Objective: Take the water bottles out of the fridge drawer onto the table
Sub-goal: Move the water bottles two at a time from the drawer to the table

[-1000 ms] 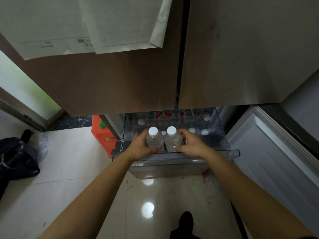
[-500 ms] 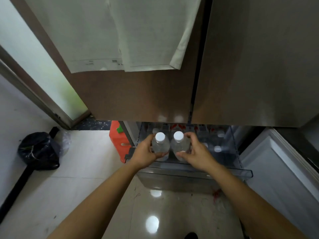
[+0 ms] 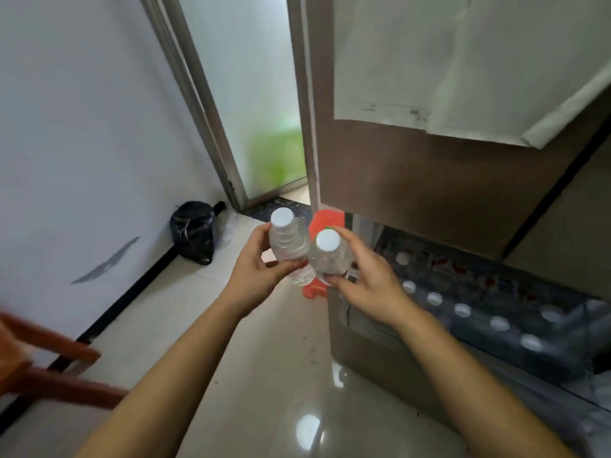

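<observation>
Two clear water bottles with white caps are held side by side in front of me, above the floor. My left hand point(image 3: 256, 267) grips the left bottle point(image 3: 287, 247). My right hand point(image 3: 370, 282) grips the right bottle point(image 3: 329, 259). Both bottles are outside the open fridge drawer point(image 3: 370, 332), which lies low at the right. Several more white-capped bottles point(image 3: 463, 310) stand in rows inside it. The table is not in view.
The brown fridge door point(image 3: 413, 180) with taped white paper rises at the right. An orange-red object point(image 3: 319, 223) stands behind the bottles. A black bag point(image 3: 195, 231) sits by the white wall. A reddish wooden chair frame point(image 3: 49, 368) blurs at the lower left. A frosted glass door point(image 3: 251, 94) stands behind.
Both hands have lifted the two bottles up and out of the drawer. The view has swung left, so the drawer now lies to the right and the wall and chair have come into view.
</observation>
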